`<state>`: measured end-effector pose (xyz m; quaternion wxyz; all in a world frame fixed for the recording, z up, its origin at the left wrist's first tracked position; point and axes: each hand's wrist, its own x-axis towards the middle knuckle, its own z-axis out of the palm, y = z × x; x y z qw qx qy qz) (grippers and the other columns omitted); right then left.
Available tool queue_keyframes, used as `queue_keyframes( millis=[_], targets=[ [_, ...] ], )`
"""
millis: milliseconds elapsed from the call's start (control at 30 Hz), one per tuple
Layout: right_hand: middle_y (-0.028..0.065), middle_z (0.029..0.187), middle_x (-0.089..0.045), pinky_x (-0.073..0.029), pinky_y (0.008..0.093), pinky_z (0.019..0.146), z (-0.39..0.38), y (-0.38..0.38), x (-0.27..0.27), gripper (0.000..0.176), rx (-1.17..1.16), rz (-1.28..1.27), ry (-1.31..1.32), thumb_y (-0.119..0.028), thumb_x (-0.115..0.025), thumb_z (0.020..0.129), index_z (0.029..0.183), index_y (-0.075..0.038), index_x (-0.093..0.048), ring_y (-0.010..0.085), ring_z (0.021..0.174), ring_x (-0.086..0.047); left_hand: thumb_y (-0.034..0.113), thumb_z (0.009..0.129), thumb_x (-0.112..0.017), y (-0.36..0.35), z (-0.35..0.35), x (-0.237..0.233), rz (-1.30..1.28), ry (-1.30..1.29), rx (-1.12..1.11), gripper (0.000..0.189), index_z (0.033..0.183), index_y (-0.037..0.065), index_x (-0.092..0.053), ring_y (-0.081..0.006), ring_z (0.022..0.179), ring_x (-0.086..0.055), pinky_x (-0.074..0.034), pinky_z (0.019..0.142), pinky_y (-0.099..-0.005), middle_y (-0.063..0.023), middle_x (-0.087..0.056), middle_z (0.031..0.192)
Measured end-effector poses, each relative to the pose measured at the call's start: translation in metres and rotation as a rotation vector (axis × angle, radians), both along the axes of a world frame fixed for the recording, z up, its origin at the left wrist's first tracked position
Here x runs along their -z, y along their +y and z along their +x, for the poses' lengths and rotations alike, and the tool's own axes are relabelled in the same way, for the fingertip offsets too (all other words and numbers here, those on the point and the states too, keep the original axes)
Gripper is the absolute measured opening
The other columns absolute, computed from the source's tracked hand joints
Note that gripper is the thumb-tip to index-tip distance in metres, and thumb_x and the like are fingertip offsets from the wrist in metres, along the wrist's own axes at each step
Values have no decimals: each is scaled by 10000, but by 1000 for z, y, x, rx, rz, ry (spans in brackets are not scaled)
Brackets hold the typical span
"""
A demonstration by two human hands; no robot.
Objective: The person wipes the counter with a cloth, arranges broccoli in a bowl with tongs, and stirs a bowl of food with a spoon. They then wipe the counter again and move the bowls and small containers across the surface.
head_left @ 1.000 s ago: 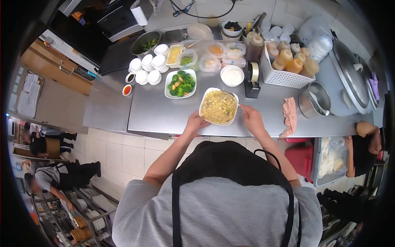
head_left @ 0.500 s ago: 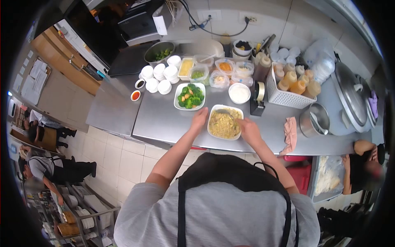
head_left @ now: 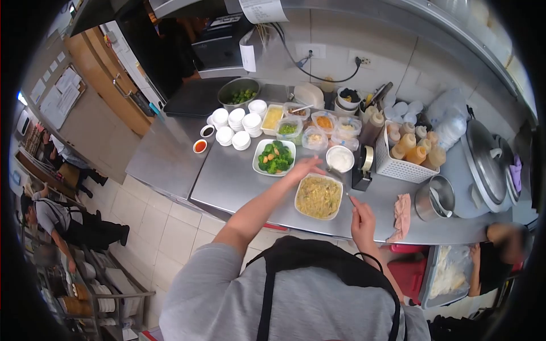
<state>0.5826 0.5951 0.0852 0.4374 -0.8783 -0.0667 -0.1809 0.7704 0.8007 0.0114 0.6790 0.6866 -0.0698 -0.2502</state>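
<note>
A square white bowl of yellowish fried rice (head_left: 318, 196) sits on the steel counter in front of me. My left hand (head_left: 309, 168) reaches over the bowl's far left edge with its fingers spread, nothing held in it. My right hand (head_left: 362, 219) is right of the bowl, closed on the handle of a spoon (head_left: 335, 173) whose bowl end is near the rice bowl's far edge. Behind the rice is a round white bowl of white contents (head_left: 340, 159). To the left stands a white bowl of broccoli (head_left: 274, 157).
White cups (head_left: 241, 140), small sauce dishes (head_left: 199, 146) and filled tubs (head_left: 314, 138) stand at the back left. A tape dispenser (head_left: 363, 167), bottle basket (head_left: 406, 167), metal pot (head_left: 434, 197) and pink cloth (head_left: 401, 217) are to the right. Another person's arm (head_left: 475, 270) is by a grey tub (head_left: 449, 278).
My left hand has moved from the bowl's left side to above its far edge. My right hand has drawn back rightward, and the spoon has come out of the rice. The view has shifted.
</note>
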Motion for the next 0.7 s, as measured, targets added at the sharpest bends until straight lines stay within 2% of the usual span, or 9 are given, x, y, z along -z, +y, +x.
queue_keyframes(
  millis=[33,100,133,167,300,433,567,633,700],
  targets=[
    [154,737,-501,-420,388,593,-1,-2,8,308,6,1,17,49,-475,750,1023,-45,-582,330,651,-513,272,864,-478,4,-9,1,141,-300,-15,370,1124,15,-537,-187,907,-579,-435,802,-283,-122,-641,927],
    [152,743,-490,-424,384,584,-4,-6,35,356,-44,-217,-116,61,-470,726,1048,-54,-568,330,658,-513,4,735,-506,13,-14,13,241,-489,-97,322,1039,51,-601,-174,906,-586,-445,786,-278,-98,-651,896],
    [151,745,-488,-426,385,584,-6,-7,43,371,-61,-233,-74,63,-469,718,1057,-55,-563,331,665,-513,-70,657,-464,17,-24,-2,428,-490,-124,395,990,69,-626,-206,910,-594,-449,796,-293,-112,-646,911],
    [150,747,-486,-428,387,585,-8,-9,48,387,-74,-246,-23,65,-467,710,1066,-56,-558,333,672,-514,-63,656,-456,21,-30,-6,435,-700,-177,388,984,60,-623,-234,886,-603,-451,796,-303,-112,-640,927],
    [172,753,-482,-406,397,591,-5,-21,49,370,-50,-192,65,69,-448,738,1071,-52,-553,346,692,-497,159,819,-502,24,-27,5,633,-539,-92,262,1052,83,-597,-273,879,-601,-448,794,-305,-158,-616,958],
    [160,764,-505,-403,396,586,1,-26,42,329,79,-28,66,53,-447,771,1067,-52,-547,336,671,-506,166,814,-503,15,-26,24,617,-561,-26,277,1075,120,-585,-325,826,-586,-452,759,-361,-196,-589,926],
    [164,803,-526,-432,413,599,5,-26,60,346,108,-129,53,54,-442,748,1066,-41,-538,351,687,-533,123,805,-492,17,-32,30,668,-536,-23,299,1091,90,-574,-278,755,-621,-489,689,-343,-196,-618,872],
    [160,817,-533,-445,422,604,7,-19,72,362,85,-162,55,56,-453,730,1064,-50,-543,356,684,-542,53,793,-467,19,-53,23,509,-83,-106,356,1142,59,-539,-211,713,-636,-522,616,-303,-161,-635,864],
    [163,829,-537,-448,412,631,12,-11,83,362,106,-165,97,51,-448,733,1062,-60,-551,352,724,-544,32,792,-462,23,-73,27,326,22,-115,384,1173,42,-506,-197,721,-633,-530,604,-287,-144,-621,895]
  ],
)
